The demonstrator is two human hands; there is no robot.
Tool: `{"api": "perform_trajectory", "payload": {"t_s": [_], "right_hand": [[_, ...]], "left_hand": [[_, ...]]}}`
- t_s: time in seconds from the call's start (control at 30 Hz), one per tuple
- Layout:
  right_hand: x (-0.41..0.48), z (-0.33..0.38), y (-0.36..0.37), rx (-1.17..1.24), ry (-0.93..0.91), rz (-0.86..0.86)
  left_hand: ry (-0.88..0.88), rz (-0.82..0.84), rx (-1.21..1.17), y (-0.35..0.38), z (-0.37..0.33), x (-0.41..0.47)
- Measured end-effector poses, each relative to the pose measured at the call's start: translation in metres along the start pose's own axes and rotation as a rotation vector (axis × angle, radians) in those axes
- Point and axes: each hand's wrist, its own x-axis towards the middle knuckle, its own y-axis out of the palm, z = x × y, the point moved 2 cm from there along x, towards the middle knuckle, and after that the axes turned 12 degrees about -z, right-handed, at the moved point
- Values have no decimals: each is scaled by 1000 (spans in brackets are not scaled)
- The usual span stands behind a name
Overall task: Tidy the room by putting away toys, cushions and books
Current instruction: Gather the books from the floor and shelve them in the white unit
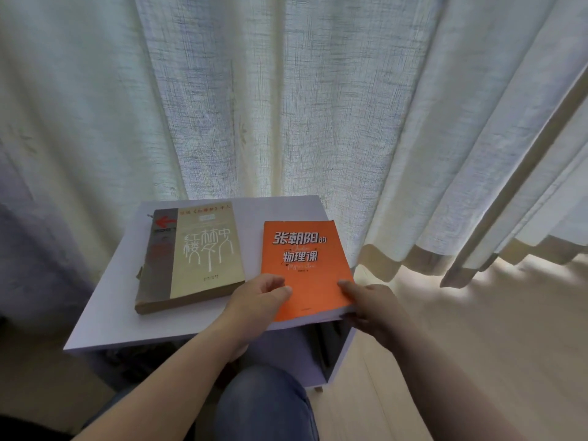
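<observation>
Orange book [302, 265] lies cover up on the right half of a small white table [105, 313], its near end reaching past the table's front edge; the left hand [257, 297] grips its near left edge, fingers curled and thumb on the cover; the right hand [372, 307] pinches the near right corner, thumb on top and the other fingers tucked underneath, mostly hidden. A thicker tan book [203, 256] with a grey spine strip lies flat just beside it on the left, apart from it; pale curtains [286, 106] hang behind the table down to a light wooden floor [477, 345]; a knee in blue jeans [264, 402] shows below the table.
</observation>
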Motion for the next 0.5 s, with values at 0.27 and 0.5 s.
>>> {"api": "perform_trajectory", "payload": {"t_s": [0.27, 0.5], "right_hand": [[-37, 54, -22, -102, -367, -5], [-91, 76, -9, -385, -634, -34]], "left_hand": [[-206, 173, -378, -5, -5, -8], [-271, 221, -573, -23, -13, -18]]}}
